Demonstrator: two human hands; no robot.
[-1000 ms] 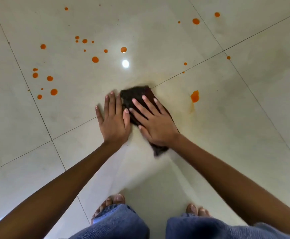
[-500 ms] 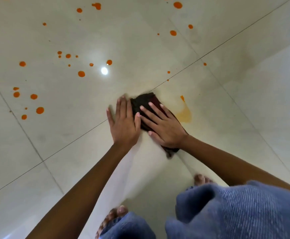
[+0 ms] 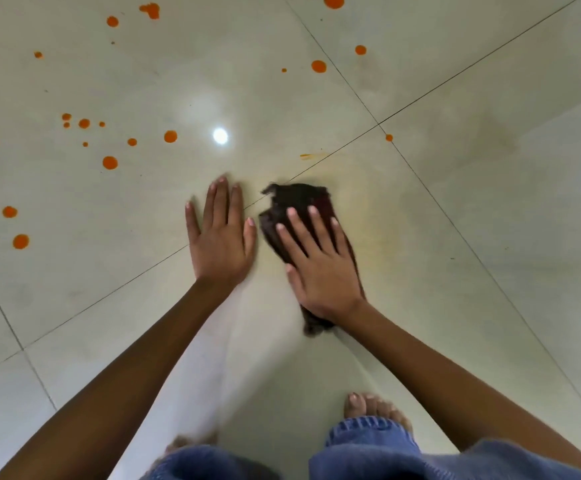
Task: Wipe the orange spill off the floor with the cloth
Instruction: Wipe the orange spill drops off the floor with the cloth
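Two hands lay flat on the floor (image 3: 455, 271), cloth (image 3: 299, 199) under the right.
Head view: the right hand (image 3: 320, 258) pressed the dark cloth with straight fingers, just short of a thin orange streak (image 3: 311, 155); the left hand (image 3: 221, 237) rested open on bare floor beside it. Firm pressure and overlapping strokes toward the orange drops (image 3: 110, 162) at left would have served best. The palm hid much of the cloth; blur softened its edges.

Right hand (image 3: 320, 268) flat on dark cloth (image 3: 299, 202), left hand (image 3: 220, 237) on floor (image 3: 490, 237), orange drops (image 3: 110, 162)
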